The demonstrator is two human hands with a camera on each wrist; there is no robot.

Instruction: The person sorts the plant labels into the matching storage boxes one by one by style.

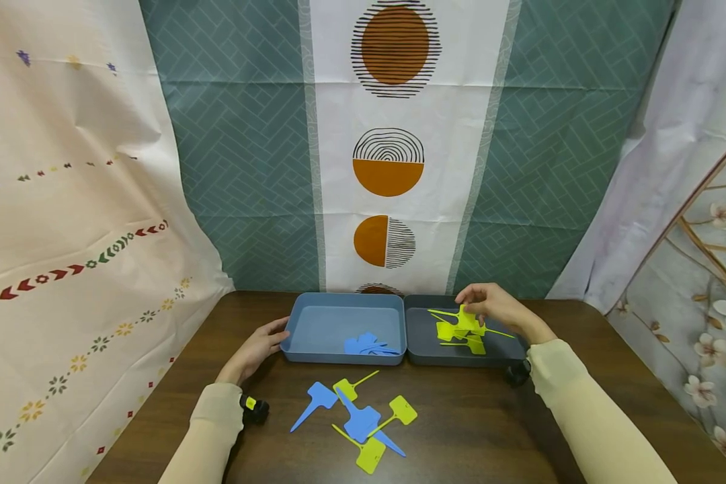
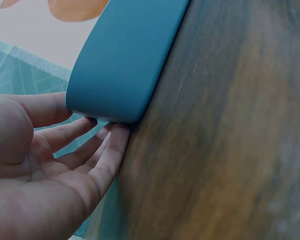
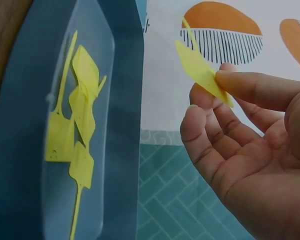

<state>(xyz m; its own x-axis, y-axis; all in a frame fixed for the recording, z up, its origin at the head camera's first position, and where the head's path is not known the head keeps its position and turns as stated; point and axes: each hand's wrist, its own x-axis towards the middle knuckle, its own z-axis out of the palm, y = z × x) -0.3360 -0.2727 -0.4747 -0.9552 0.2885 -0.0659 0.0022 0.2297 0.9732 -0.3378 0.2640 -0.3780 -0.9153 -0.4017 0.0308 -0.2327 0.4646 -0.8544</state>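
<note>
My right hand [image 1: 501,312] pinches a yellow plant label [image 3: 202,72] between thumb and fingertips, over the dark grey tray [image 1: 502,349]. Several yellow plant labels [image 3: 82,120] lie in a loose overlapping pile inside that tray. My left hand [image 1: 259,348] is at the left end of the blue tray [image 1: 339,359]. In the left wrist view its extended fingers [image 2: 107,155] touch the tray's outer corner, thumb near the rim. Blue plant labels [image 1: 368,345] are heaped toward the blue tray's front right.
On the brown table [image 1: 460,430], in front of the trays, blue plant labels [image 1: 361,423] and yellow plant labels [image 1: 371,456] lie mixed, some overlapping. The trays stand side by side near the back edge. A patterned curtain [image 1: 393,202] hangs behind them.
</note>
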